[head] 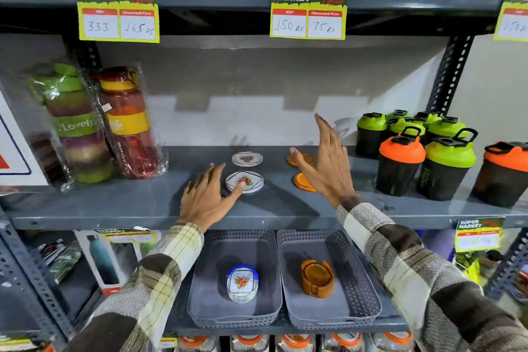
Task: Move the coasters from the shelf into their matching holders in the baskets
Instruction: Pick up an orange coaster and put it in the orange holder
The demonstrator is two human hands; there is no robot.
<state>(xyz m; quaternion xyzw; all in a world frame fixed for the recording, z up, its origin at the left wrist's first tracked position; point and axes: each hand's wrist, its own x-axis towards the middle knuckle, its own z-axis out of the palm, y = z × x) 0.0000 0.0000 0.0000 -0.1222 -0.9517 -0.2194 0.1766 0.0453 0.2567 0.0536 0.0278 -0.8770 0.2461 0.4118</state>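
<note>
Two clear floral coasters lie on the grey shelf point(114, 203): a near one point(248, 180) and a far one point(247, 158). Two orange coasters lie to their right, one far point(304, 158) and one near point(302, 181). My left hand point(207, 197) is flat on the shelf, fingers spread, its thumb tip touching the near floral coaster. My right hand point(328, 163) is raised over the orange coasters, fingers apart, holding nothing. Below, the left basket point(200, 288) holds a blue-rimmed floral holder point(242, 283) and the right basket point(365, 283) an orange holder point(317, 277).
Stacked bottles in plastic wrap point(125, 123) stand at the shelf's left. Green and orange shaker bottles point(423, 151) crowd the right side. Price tags point(308, 10) hang from the shelf above. More packaged goods fill the lower shelves.
</note>
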